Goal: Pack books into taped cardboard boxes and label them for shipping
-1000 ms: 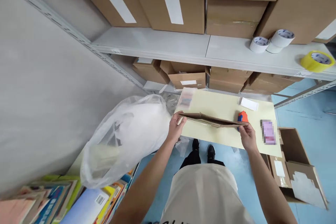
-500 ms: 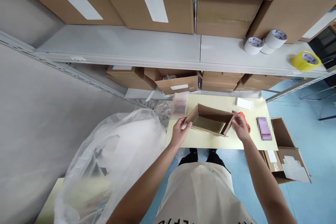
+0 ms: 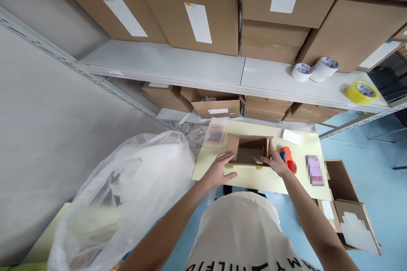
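A small open cardboard box (image 3: 251, 142) sits on the pale yellow table (image 3: 248, 178) with its opening facing up. At its left end, my left hand (image 3: 219, 171) has its fingers stretched and thumb apart, the fingertips touching the left flap. My right hand (image 3: 276, 161) pinches the box's right end wall, thumb on the inner side and fingers on the outer side. Just right of that hand lies a red tape dispenser (image 3: 287, 159).
A white card (image 3: 291, 137) and a blurred purple item (image 3: 314, 170) lie on the table's right part. A large plastic bag (image 3: 152, 165) bulges at the left. Ahead, a shelf (image 3: 190, 63) carries cartons and tape rolls (image 3: 361, 92). An open carton (image 3: 345, 182) stands on the floor at right.
The box has gone from tilted in both hands to resting level on the table. My left hand has loosened and spread its fingers. My right hand has shifted left with the box.
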Demonstrator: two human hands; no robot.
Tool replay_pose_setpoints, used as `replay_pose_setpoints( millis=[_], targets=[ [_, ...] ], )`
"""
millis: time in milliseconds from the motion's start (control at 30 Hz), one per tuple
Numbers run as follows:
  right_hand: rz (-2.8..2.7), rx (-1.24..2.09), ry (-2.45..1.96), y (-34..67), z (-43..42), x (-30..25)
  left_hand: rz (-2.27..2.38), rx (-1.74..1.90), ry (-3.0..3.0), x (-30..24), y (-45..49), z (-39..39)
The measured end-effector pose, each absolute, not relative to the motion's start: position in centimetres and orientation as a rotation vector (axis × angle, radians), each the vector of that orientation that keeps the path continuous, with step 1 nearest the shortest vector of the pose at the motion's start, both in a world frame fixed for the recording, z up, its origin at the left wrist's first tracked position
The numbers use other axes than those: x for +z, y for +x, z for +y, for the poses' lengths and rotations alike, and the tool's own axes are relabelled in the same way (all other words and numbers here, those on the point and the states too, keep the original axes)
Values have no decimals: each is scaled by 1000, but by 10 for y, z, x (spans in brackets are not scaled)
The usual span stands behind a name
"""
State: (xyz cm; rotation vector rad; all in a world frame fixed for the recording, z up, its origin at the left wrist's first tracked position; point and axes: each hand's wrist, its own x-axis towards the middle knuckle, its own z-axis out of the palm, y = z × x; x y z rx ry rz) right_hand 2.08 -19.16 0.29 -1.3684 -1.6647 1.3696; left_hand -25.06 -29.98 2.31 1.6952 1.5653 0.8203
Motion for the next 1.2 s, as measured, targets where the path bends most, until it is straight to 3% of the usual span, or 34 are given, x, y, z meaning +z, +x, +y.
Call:
replay_pose_setpoints(
  millis=[233, 400, 500, 667, 800, 1033, 1200],
  targets=[
    [-2164, 1193, -1299, 37, -172, 27, 1612, 826, 1669, 12, -273, -274],
    [-2417, 1176, -1204, 44, -199, 14, 1575, 814, 1599, -11, -261, -275],
    [-2405, 1064, -1250, 46, -209, -2, 1551, 812, 1540, -23, -250, -284],
    [-2269, 1020, -1370, 52, -208, -22, 1754, 1117, 1259, -47, -249, -285],
    [-2019, 938, -1529, 49, -193, -29, 1798, 1103, 995, -65, -254, -271],
    [-1885, 911, -1628, 37, -166, -23, 1700, 1233, 947, -62, -257, -227],
    [-1696, 1205, -1458, 29, -136, -20, 1675, 1186, 836, -63, -255, -204]
  ],
)
